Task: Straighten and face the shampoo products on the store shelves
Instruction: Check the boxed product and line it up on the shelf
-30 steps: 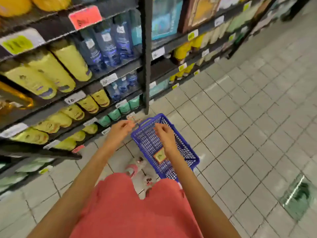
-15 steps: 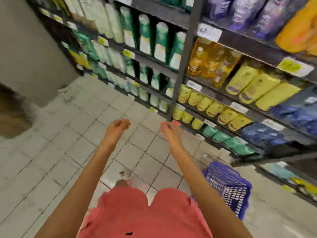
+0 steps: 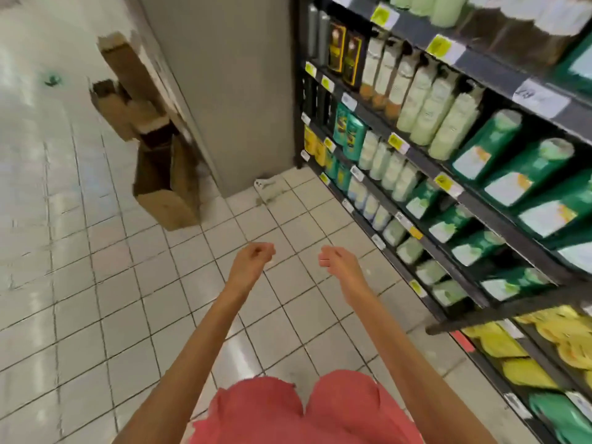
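Curling fingers (image 3: 266, 252) loosely round nothing, left hand (image 3: 253, 259), right hand (image 3: 338, 262); shampoo bottles (image 3: 443, 113) well apart

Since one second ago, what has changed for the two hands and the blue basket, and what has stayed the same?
The left hand and right hand came off the blue basket, now out of view. The person turned: the shampoo shelves now run along the right, a grey pillar and cardboard boxes ahead. Unchanged: both hands stay out in front, empty, and no bottle was touched.
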Demonstrator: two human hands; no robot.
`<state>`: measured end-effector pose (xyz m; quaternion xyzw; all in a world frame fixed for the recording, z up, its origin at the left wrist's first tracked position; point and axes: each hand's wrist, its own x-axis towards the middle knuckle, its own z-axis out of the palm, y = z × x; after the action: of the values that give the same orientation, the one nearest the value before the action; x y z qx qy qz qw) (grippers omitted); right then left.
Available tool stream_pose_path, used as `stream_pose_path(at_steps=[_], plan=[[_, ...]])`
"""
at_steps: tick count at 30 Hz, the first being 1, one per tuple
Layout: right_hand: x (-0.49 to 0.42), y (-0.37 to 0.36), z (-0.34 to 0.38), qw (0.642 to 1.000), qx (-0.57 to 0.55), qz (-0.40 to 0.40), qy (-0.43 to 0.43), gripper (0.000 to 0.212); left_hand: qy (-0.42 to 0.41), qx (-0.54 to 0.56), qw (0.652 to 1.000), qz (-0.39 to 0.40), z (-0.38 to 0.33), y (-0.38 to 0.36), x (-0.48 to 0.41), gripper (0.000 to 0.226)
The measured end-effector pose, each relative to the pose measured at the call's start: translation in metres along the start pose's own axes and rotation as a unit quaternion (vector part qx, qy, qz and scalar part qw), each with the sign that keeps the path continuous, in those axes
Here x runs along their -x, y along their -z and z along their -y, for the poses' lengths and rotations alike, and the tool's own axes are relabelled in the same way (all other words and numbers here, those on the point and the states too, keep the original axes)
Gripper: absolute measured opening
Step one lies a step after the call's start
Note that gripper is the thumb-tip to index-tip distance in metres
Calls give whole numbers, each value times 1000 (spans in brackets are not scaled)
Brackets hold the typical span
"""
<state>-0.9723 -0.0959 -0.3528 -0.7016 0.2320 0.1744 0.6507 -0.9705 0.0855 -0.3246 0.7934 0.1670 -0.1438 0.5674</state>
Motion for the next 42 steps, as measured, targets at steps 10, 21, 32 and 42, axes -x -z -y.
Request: stream_pose_path(at_steps=[10, 21, 32, 42], plan=[[-134, -27, 107, 999, -5, -5, 45, 16, 3, 51, 999, 3, -72, 7, -161, 14], [-311, -39, 305, 983, -35, -13, 181, 12, -105, 46, 992, -46, -243, 40, -349, 24], [-410, -38, 468, 951, -22, -148, 272, 18, -235, 45, 966, 94, -402, 67, -505, 27], [-400, 0, 560, 836, -82, -392, 376, 10, -477, 67, 843, 241, -555, 45, -554, 19]])
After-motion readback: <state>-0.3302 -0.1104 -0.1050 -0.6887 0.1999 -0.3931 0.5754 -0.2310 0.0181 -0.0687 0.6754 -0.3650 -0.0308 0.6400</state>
